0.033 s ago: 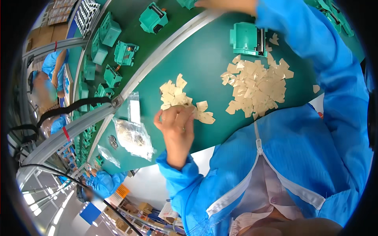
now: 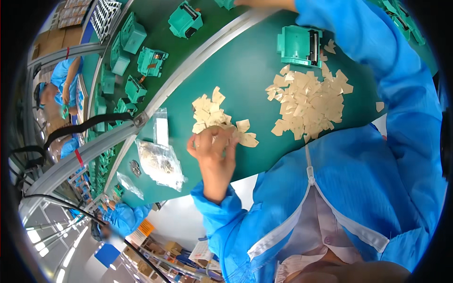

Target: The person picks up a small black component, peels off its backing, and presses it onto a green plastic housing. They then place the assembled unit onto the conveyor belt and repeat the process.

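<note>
While flat, angular, pale tan pieces lie under the left hand, I cannot tell either grip's closure.

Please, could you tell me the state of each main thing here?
Left hand: fingers curled, at small pile
Right hand: partly cut off above
Small pile: loose pieces
Large pile: loose, overlapping pieces
Green housing: hollow side up
Plastic bag: crumpled, lying down
Blue jacket: partly unzipped
</note>
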Available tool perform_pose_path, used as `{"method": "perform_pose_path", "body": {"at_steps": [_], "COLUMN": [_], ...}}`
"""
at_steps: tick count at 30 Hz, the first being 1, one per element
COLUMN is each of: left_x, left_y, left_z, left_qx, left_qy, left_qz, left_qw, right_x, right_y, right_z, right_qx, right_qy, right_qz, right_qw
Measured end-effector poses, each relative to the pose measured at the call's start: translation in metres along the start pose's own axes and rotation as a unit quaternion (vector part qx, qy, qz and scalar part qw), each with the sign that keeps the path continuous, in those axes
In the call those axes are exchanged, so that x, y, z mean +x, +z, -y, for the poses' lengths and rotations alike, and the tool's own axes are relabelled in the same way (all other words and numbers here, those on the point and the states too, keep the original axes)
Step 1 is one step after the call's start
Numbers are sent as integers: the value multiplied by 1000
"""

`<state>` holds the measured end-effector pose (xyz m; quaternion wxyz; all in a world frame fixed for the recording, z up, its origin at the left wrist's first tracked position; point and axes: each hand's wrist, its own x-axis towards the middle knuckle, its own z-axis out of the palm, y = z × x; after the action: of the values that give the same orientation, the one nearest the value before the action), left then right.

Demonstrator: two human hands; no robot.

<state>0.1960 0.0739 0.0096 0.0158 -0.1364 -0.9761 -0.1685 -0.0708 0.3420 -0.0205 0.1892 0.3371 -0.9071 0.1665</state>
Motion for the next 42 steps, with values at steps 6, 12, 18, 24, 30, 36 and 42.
{"method": "perform_pose_path", "body": {"at_steps": [6,12,18,24,30,36,42], "left_x": [-26,-18,-13,-12,-8,-18,-21], "left_y": [27,38,37,39,17,19,30], "left_z": [-4,-5,-4,0,-38,-63,-70], "left_qx": [-41,27,-10,40,38,-479,-733], "left_qy": [-86,-51,-18,-3,97,-148,-220], "left_qz": [-49,-103,-88,-103,-173,-90,27], "left_qw": [994,993,996,994,979,861,643], "right_x": [7,-67,-107,-135,-142,-151,-162], "right_y": [-3,-37,-29,-61,-55,-70,-77], "right_z": [53,135,145,169,180,178,176], "right_qx": [-158,-84,-84,170,685,681,533], "right_qy": [-83,-172,-159,-79,289,270,143], "right_qz": [9,86,46,62,221,170,64], "right_qw": [984,978,983,980,631,659,831]}}
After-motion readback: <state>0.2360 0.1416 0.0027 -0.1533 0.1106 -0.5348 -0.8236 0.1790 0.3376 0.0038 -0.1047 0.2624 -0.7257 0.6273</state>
